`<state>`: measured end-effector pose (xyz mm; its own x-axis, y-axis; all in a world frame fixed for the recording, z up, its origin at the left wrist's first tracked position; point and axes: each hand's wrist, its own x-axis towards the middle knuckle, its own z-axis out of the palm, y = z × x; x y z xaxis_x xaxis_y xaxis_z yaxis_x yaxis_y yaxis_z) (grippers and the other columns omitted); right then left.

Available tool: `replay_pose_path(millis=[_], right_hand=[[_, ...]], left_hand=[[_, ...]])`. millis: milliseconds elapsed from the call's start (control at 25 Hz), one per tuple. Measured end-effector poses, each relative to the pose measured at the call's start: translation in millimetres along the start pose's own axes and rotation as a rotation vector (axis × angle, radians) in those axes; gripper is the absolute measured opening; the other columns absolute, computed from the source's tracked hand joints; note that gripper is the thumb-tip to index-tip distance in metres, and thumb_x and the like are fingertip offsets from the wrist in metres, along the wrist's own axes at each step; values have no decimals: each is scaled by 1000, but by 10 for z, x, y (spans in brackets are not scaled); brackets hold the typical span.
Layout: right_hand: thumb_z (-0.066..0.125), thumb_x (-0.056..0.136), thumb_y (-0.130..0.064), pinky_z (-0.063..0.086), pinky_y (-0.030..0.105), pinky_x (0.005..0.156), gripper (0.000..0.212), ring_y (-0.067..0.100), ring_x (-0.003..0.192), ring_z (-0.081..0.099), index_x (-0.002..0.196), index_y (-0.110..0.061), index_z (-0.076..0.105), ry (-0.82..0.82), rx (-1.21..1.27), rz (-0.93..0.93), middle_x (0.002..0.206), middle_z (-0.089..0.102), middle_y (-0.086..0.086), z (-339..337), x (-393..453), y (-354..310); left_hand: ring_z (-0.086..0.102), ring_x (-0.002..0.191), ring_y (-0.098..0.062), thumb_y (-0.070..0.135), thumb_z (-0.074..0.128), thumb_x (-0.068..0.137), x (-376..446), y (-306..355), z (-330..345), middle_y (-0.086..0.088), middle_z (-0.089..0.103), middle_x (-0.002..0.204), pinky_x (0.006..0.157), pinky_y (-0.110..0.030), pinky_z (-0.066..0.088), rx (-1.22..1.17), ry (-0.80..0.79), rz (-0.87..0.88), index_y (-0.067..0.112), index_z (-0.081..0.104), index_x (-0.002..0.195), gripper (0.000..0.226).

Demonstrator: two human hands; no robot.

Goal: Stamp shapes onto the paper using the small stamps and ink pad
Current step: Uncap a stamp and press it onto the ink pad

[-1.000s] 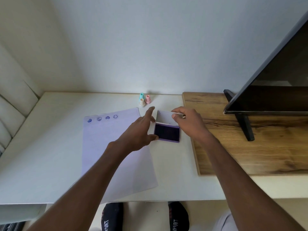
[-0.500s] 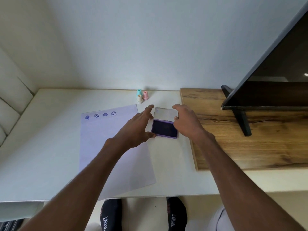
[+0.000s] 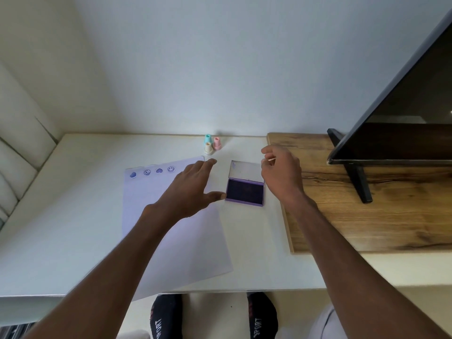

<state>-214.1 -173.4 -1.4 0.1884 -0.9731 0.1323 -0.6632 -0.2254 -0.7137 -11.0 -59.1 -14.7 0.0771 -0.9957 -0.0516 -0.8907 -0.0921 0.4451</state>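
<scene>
A purple ink pad (image 3: 245,192) lies open on the white table, its clear lid (image 3: 245,170) folded flat behind it. My left hand (image 3: 189,191) hovers just left of the pad with fingers spread, its thumb tip touching the pad's left edge. My right hand (image 3: 281,172) is lifted beside the lid's right edge, fingers loosely curled, holding nothing. A white sheet of paper (image 3: 171,231) lies under my left arm, with a row of several blue stamped shapes (image 3: 152,171) along its top. Three small stamps, teal (image 3: 208,138), pink (image 3: 217,143) and cream (image 3: 208,148), stand behind the paper.
A wooden board (image 3: 367,204) covers the table's right side and carries a dark screen (image 3: 403,113) on a black stand (image 3: 359,182). A wall (image 3: 220,64) closes the back. A cushioned seat (image 3: 14,152) is at the left. My feet in dark socks (image 3: 166,316) show below the table edge.
The ink pad's lid has been folded fully back and lies flat. My right hand has let go of it and lifted to the right. My left hand stays at the pad's left edge.
</scene>
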Motion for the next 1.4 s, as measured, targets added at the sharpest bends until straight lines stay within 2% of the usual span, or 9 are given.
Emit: replay_pose_path(millis=[160, 400, 520, 680, 960, 1040, 1120, 1240, 1400], right_hand=[[68, 96, -10, 52, 23, 73, 23, 16, 91, 70, 115, -19, 75, -22, 16, -57, 109, 74, 1, 172, -101, -130], [74, 93, -30, 46, 28, 67, 24, 19, 89, 66, 117, -28, 72, -36, -160, -260, 107, 70, -2, 549, -28, -573], [74, 93, -31, 50, 33, 73, 30, 29, 97, 68, 121, -23, 68, -91, -283, -300, 113, 70, 3, 754, 162, -736], [75, 92, -34, 41, 30, 69, 32, 32, 96, 69, 118, -15, 68, -73, -391, -294, 111, 73, 7, 983, 320, -731], [74, 94, -32, 62, 41, 78, 30, 34, 100, 72, 116, -13, 68, 4, -373, -258, 113, 75, 12, 1182, 326, -710], [77, 92, -33, 62, 38, 77, 27, 29, 97, 73, 109, -13, 70, 32, -274, -214, 109, 76, 10, 1178, 286, -710], [81, 88, -32, 62, 32, 70, 24, 21, 85, 76, 102, -14, 73, 24, -19, -95, 101, 78, 5, 1091, 207, -747], [85, 85, -23, 60, 28, 56, 22, 21, 66, 78, 100, -11, 75, -120, 663, 304, 94, 81, 7, 705, 23, -790], [75, 91, -6, 59, 24, 56, 14, 19, 66, 76, 104, -9, 72, -335, 1226, 683, 87, 78, 12, 82, -337, -583]], left_hand=[[46, 138, -26, 51, 65, 93, 42, -153, -94, -6, 49, 151, 109, -43, 44, 89, 29, -115, 16, 47, 148, 68], [28, 151, -28, 51, 69, 90, 55, -309, -81, -6, 29, 164, 117, -50, 29, 192, -13, -197, 19, 35, 155, 80], [33, 148, -26, 49, 71, 88, 62, -355, -85, -3, 31, 163, 116, -50, 31, 165, -41, -196, 21, 37, 153, 78], [30, 149, -26, 47, 72, 88, 46, -373, -105, -1, 27, 165, 117, -52, 31, 168, -67, -214, 23, 36, 154, 80], [28, 151, -29, 44, 67, 93, 3, -330, -144, -3, 26, 166, 119, -57, 25, 177, -98, -236, 21, 38, 153, 71], [38, 145, -29, 41, 62, 96, 22, -310, -173, -4, 39, 158, 117, -56, 28, 185, -38, -230, 21, 46, 147, 58], [54, 129, -28, 36, 58, 99, 53, -274, -225, -4, 57, 142, 110, -51, 40, 107, 138, -222, 21, 57, 138, 41], [68, 95, -22, 27, 47, 102, 74, -175, -328, 1, 74, 102, 85, -44, 56, -361, 416, -227, 19, 68, 113, 25], [70, 77, -15, 50, 42, 105, -24, 152, -357, 6, 73, 78, 77, -42, 58, -598, 396, -87, 23, 70, 100, 39]])
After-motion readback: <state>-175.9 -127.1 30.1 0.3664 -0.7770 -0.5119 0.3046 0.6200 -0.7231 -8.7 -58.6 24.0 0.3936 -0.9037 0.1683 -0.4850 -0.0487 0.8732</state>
